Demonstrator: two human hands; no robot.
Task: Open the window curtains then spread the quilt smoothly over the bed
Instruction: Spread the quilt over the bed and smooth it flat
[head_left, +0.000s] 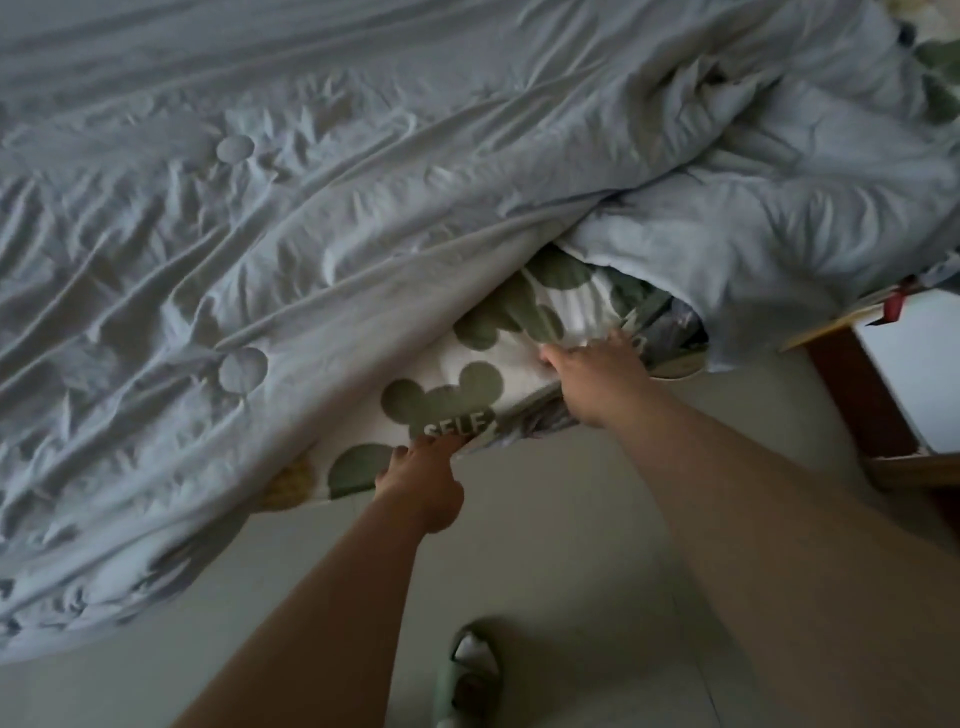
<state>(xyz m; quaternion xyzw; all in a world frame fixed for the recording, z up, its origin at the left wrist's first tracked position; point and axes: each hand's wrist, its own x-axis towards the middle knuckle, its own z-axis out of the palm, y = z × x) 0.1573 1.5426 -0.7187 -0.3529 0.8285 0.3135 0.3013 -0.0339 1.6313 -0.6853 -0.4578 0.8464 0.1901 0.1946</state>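
Note:
A pale blue quilt (322, 218) lies wrinkled across the bed and is bunched up at the right. Its white underside with green round-eared shapes and the word SELF (467, 395) shows where the near edge is folded back. My left hand (423, 480) pinches that printed edge by the SELF mark, at the bed's side. My right hand (592, 382) grips the same printed fabric further right, under the lifted blue fold. The curtains are out of view.
A wooden bedside table (878, 410) with a white top stands at the right, close to the bed. Pale floor tiles (545, 545) run along the near side. My foot in a green slipper (467, 675) stands at the bottom.

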